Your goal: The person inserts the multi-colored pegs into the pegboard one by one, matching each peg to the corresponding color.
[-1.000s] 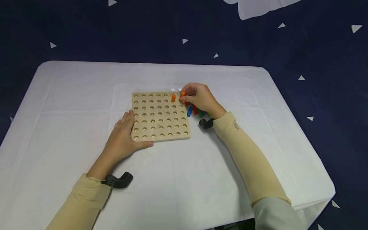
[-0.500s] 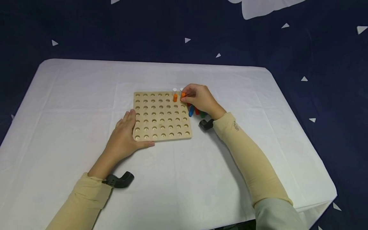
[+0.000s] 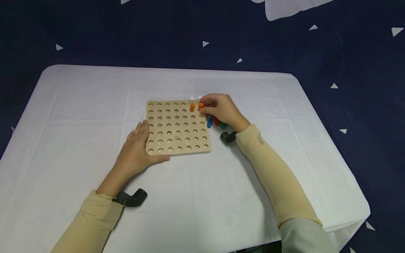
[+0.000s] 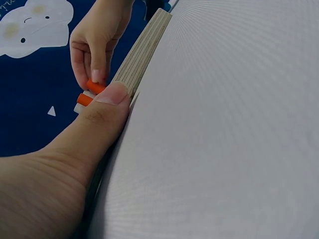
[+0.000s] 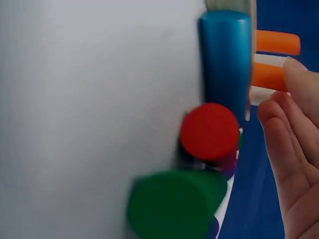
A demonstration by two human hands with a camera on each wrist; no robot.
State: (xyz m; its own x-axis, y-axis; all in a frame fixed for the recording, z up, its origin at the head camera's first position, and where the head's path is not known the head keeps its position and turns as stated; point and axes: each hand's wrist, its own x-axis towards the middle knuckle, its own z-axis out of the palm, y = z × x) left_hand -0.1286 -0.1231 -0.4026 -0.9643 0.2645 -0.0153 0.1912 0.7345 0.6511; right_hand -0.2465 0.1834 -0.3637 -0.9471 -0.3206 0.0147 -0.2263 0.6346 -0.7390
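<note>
A square wooden pegboard [image 3: 177, 128] with rows of round holes lies on the white-covered table. My left hand [image 3: 134, 151] rests at its near left corner, fingers along the left side and thumb along the front edge. At the far right corner, my right hand [image 3: 223, 109] pinches the top of an orange peg [image 3: 200, 106] that stands upright in the board. A second orange peg [image 3: 192, 107] stands just left of it. Behind them are two white pegs, one [image 3: 191, 99] in plain sight and the other [image 3: 199, 99] partly covered by the fingers.
Loose pegs lie right of the board, partly under my right hand: a blue peg [image 3: 210, 122], a red peg [image 3: 216, 121] and a green peg [image 3: 223, 125]. Purple ones peek out in the right wrist view. A dark blue cloth [image 3: 158, 35] hangs beyond the table.
The right thumb has shifted slightly to the right on the orange peg, which stands in its place. The left hand stays at the board's corner. The head view has shifted a little.
</note>
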